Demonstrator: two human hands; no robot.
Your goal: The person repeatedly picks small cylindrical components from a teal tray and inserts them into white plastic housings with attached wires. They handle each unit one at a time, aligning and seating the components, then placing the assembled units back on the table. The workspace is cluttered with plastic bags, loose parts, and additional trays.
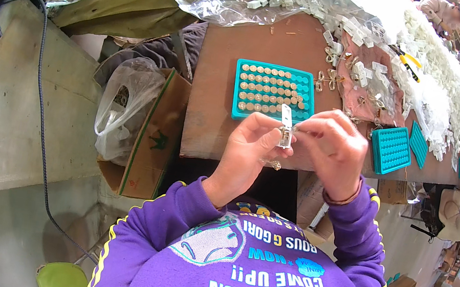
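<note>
A small white clip [285,127] is pinched between the left hand [250,147] and the right hand [333,145], both clamped on it above the counter [220,93] edge; if jostled, it could be dropped short of the teal tray [274,92]

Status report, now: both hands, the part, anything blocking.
Left hand and right hand both pinching small white clip part above table edge. Teal tray of brass pieces just beyond. Nothing between hands and tray.
</note>
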